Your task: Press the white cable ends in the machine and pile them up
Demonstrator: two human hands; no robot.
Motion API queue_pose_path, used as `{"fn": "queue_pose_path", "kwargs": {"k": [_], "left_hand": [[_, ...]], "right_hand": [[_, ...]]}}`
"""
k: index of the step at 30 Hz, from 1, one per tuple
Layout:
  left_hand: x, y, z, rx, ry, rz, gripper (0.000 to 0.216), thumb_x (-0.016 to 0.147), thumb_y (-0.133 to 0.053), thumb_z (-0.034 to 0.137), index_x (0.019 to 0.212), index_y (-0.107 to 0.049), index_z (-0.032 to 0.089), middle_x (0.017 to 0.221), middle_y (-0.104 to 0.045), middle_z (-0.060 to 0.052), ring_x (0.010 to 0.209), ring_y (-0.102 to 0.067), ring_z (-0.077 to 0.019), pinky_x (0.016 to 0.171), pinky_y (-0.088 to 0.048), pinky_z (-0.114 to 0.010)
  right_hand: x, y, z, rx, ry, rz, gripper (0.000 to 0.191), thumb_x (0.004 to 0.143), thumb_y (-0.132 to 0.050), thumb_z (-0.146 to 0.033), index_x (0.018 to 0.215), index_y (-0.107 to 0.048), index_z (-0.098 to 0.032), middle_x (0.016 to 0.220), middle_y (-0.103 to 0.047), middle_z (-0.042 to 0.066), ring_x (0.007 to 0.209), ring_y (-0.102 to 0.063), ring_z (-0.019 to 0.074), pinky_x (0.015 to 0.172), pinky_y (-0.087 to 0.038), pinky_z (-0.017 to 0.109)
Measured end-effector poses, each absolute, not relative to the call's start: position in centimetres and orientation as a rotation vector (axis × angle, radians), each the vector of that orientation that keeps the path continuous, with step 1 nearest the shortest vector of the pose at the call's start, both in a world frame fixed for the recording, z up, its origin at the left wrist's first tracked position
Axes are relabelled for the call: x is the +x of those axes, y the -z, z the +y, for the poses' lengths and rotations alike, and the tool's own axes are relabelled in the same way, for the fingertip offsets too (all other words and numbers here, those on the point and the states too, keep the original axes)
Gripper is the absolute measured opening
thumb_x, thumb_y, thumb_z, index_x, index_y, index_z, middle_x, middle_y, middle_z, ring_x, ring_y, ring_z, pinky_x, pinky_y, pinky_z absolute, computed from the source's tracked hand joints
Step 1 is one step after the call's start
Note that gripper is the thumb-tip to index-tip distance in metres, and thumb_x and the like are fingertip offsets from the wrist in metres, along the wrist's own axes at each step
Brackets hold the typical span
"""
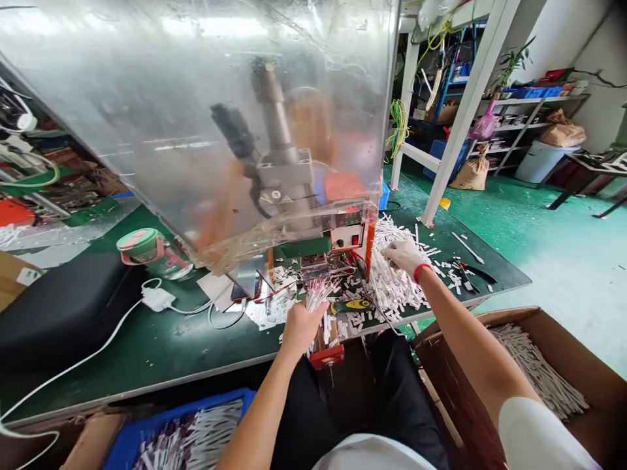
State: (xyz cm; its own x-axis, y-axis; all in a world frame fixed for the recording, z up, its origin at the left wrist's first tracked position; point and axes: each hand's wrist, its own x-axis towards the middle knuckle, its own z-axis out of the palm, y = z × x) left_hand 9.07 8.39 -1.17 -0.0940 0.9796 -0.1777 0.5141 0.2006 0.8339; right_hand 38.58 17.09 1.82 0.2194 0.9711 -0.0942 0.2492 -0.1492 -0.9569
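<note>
Left hand (302,324): grip closed round a fanned bundle of slim white strips with pinkish tips (321,292), held just in front of the grey metal press (289,173) behind its clear plastic shield (161,85). Right hand (405,258), red band at wrist, at the loose heap of small white strips (394,294) on the dark green worktop (181,349); fingers curled, cannot tell whether they pinch anything. Handling, my judgement: left grip snug, not crushing, or thin strips may bend or splay. Right fingertips best working the heap's edge, since pieces lie crisscrossed and could drag neighbours. Mind the yellow-and-black-handled tool (351,305) just beside the left hand.
</note>
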Motion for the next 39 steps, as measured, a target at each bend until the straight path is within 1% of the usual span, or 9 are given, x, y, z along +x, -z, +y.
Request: {"fn": "queue_pose_path", "kwargs": {"k": [2,5,10,12,16,21,27,32,39], "left_hand": [[8.8,0.9,8.2,1.332,-0.793,1.654,0.029,0.08,-0.063,0.046,0.066,-0.061,0.02,0.042,-0.041,0.007,0.041,-0.042,-0.0139,0.047,-0.033,-0.026],[7.7,0.4,7.4,1.264,-0.836,1.491,0.03,0.081,-0.062,0.046,0.065,-0.059,0.02,0.038,-0.036,0.009,0.038,-0.038,-0.0123,0.045,-0.032,-0.024],[5.5,0.4,5.6,1.222,-0.897,1.486,0.042,0.082,-0.064,0.058,0.068,-0.063,0.019,0.037,-0.037,0.008,0.04,-0.04,-0.0123,0.048,-0.035,-0.024],[4.8,0.7,4.9,1.202,-0.909,1.494,0.045,0.08,-0.065,0.062,0.07,-0.065,0.018,0.037,-0.037,0.008,0.04,-0.04,-0.0123,0.047,-0.034,-0.024],[3.4,1.1,3.7,1.139,-0.998,1.459,0.047,0.08,-0.066,0.063,0.067,-0.065,0.017,0.036,-0.035,0.008,0.041,-0.04,-0.012,0.048,-0.034,-0.024],[2.0,1.6,2.8,1.052,-1.045,1.462,0.046,0.079,-0.07,0.058,0.062,-0.068,0.016,0.034,-0.036,0.007,0.04,-0.038,-0.0109,0.049,-0.036,-0.024],[1.5,1.4,2.0,0.969,-1.045,1.546,0.047,0.074,-0.072,0.059,0.06,-0.071,0.015,0.035,-0.036,0.007,0.041,-0.041,-0.012,0.052,-0.04,-0.026],[1.1,1.4,1.7,1.001,-1.036,1.559,0.048,0.077,-0.069,0.06,0.058,-0.067,0.016,0.035,-0.033,0.007,0.04,-0.037,-0.011,0.048,-0.033,-0.024],[0.7,2.2,1.4,1.039,-1.014,1.559,0.049,0.08,-0.068,0.06,0.058,-0.064,0.017,0.036,-0.033,0.008,0.04,-0.034,-0.0094,0.047,-0.029,-0.023]], "right_hand": [[39.4,-2.3,15.7,-1.425,-1.121,-1.139,0.031,0.082,-0.076,-0.04,0.076,-0.061,-0.014,0.063,-0.06,0.0,0.052,-0.053,0.0088,0.048,-0.042,0.021],[39.3,-3.0,12.4,-1.189,-1.328,-0.973,0.034,0.073,-0.083,-0.04,0.078,-0.058,-0.017,0.066,-0.061,-0.001,0.047,-0.049,0.0061,0.04,-0.035,0.017],[33.2,-2.6,7.9,-1.032,-1.775,-0.964,0.034,0.076,-0.081,-0.042,0.086,-0.061,-0.017,0.066,-0.064,-0.001,0.04,-0.046,0.0035,0.036,-0.031,0.013],[29.8,-1.6,7.9,-1.017,-1.849,-0.943,0.033,0.077,-0.08,-0.043,0.083,-0.06,-0.018,0.063,-0.063,-0.002,0.038,-0.043,0.0034,0.033,-0.027,0.014],[24.8,0.8,9.4,-1.137,-1.775,-0.913,0.035,0.074,-0.078,-0.045,0.074,-0.054,-0.02,0.054,-0.06,-0.004,0.032,-0.041,0.0059,0.029,-0.025,0.018],[22.2,2.4,10.0,-1.202,-1.689,-0.963,0.037,0.075,-0.073,-0.052,0.076,-0.054,-0.02,0.056,-0.062,-0.002,0.032,-0.045,0.0086,0.03,-0.033,0.021],[21.3,2.8,9.7,-1.297,-1.62,-0.974,0.037,0.075,-0.072,-0.051,0.077,-0.05,-0.021,0.052,-0.059,-0.004,0.033,-0.049,0.0092,0.03,-0.034,0.019],[20.5,3.6,10.3,-1.279,-1.638,-0.942,0.038,0.074,-0.071,-0.052,0.078,-0.049,-0.021,0.055,-0.063,-0.002,0.032,-0.048,0.0088,0.031,-0.036,0.02],[20.0,3.9,11.0,-1.25,-1.674,-0.884,0.036,0.073,-0.072,-0.049,0.084,-0.053,-0.02,0.054,-0.061,-0.004,0.032,-0.048,0.0093,0.03,-0.035,0.02]]}}
